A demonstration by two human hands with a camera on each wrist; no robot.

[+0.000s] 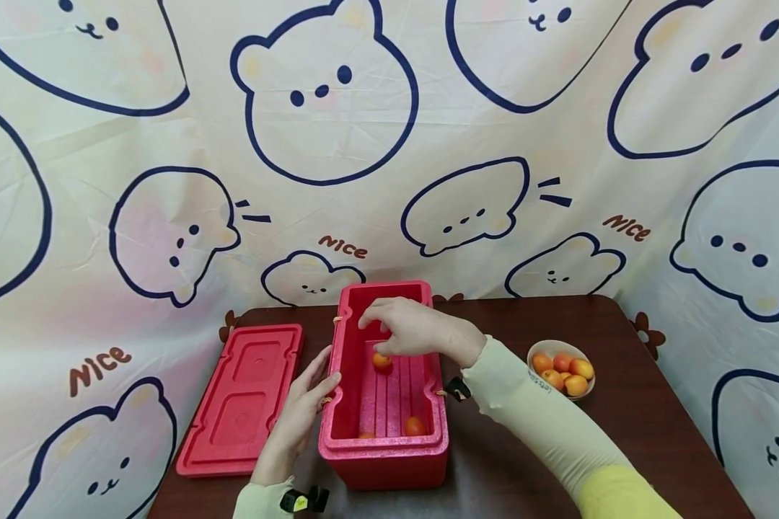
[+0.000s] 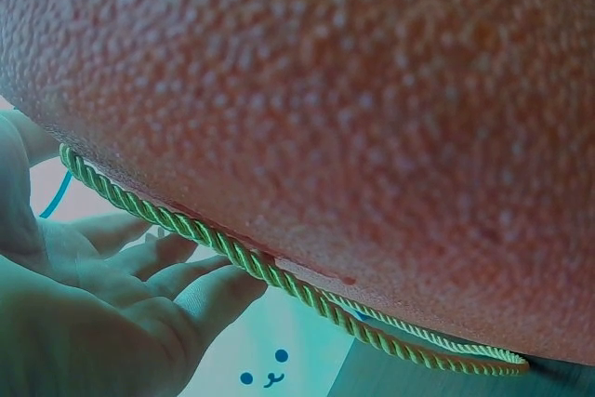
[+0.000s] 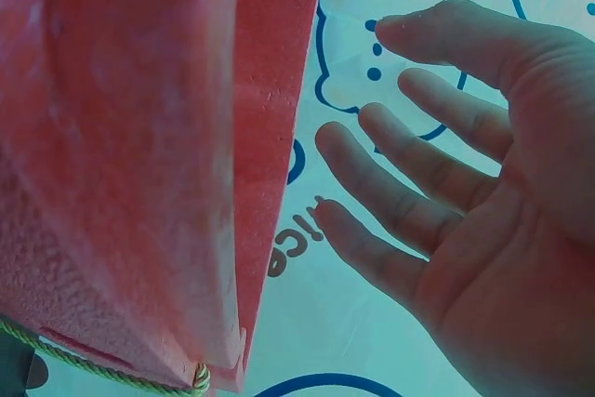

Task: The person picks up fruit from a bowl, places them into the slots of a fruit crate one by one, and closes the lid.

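In the head view a deep red foam box stands on the table, its top uncovered. Small orange fruits like apricots lie on its floor: one below my right hand, another near the front right corner, and a third mostly hidden by the front wall. My right hand is over the box's far half, fingers loosely spread; the right wrist view shows its palm bare. My left hand rests against the box's left side, thumb at the rim, with relaxed fingers along the outer wall beneath a twisted rope.
A red lid lies flat on the dark brown table, left of the box. To the right stands a pale bowl holding several orange-yellow fruits. Cloth printed with bear faces hangs behind and beside the table.
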